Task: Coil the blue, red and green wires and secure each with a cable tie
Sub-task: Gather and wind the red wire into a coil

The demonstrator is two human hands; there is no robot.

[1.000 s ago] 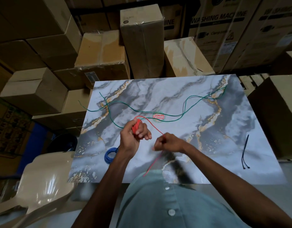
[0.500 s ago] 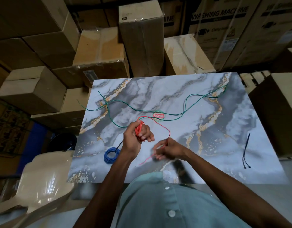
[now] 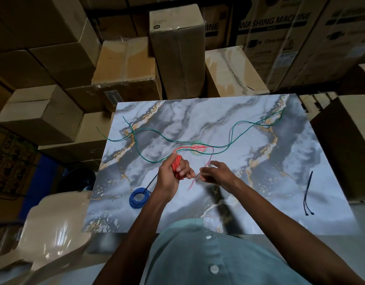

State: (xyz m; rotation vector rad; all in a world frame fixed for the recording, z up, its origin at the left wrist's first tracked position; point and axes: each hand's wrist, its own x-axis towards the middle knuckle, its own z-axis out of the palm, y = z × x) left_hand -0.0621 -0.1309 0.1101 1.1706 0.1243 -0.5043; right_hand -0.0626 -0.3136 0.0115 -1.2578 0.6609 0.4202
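My left hand (image 3: pixel 171 175) grips a tight bundle of red wire (image 3: pixel 178 166) above the marble table (image 3: pixel 259 182). From the bundle a loose red strand arcs away and comes down to my right hand (image 3: pixel 214 172), which pinches it between thumb and fingers; its blurred tail hangs below. A blue coil (image 3: pixel 138 197) with a black cable tie sticking out lies on the table to the left of my left wrist. The green wire (image 3: pixel 235 140) sprawls uncoiled across the far half of the table.
Two black cable ties (image 3: pixel 308 192) lie near the table's right edge. Cardboard boxes (image 3: pixel 177 52) crowd the far side and both flanks. A beige plastic chair (image 3: pixel 54 229) stands at the front left corner.
My right hand has moved up and away along the red strand, and its fingers have loosened. The free red tail has grown shorter. My left hand still holds the bundle.
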